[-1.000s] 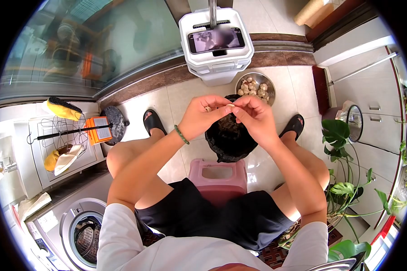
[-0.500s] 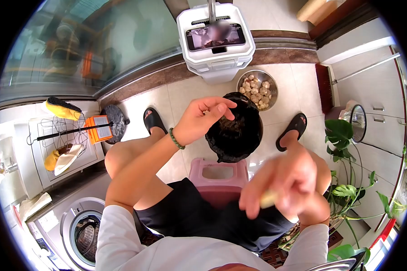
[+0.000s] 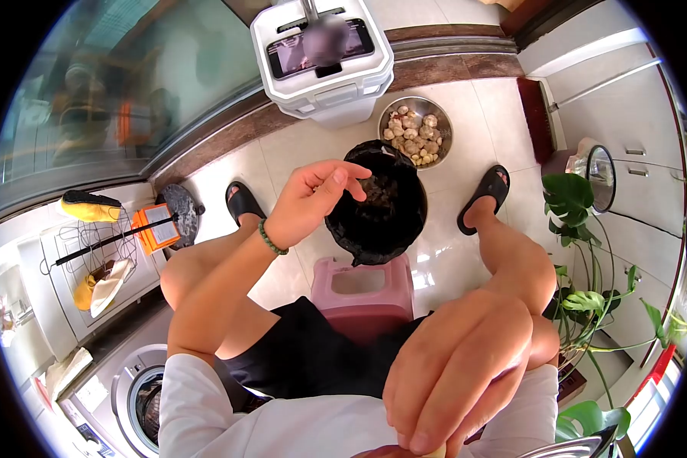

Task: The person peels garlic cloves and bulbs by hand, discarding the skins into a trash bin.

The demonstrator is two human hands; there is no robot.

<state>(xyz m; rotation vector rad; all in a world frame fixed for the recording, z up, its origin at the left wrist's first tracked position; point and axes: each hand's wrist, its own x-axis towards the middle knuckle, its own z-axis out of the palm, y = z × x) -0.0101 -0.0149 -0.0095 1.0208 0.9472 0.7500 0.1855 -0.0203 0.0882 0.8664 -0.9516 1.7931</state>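
My left hand, with a green bead bracelet, hovers over the left rim of a black-lined bin. Its fingers are curled, and what they hold is hidden. Large in the foreground, my right hand is closed near my face at the bottom edge. A pale garlic clove shows at its fingertips, mostly hidden. Beyond the bin, a metal bowl holds several garlic bulbs and loose cloves.
A pink stool stands between my legs. Behind the bin is a white container with a phone on top. A washing machine is at lower left, a wire rack at left, and a leafy plant at right.
My right hand has left the other hand above the bin and come back toward my face with the pale clove. My left hand has stayed by the bin. The view has shifted slightly.
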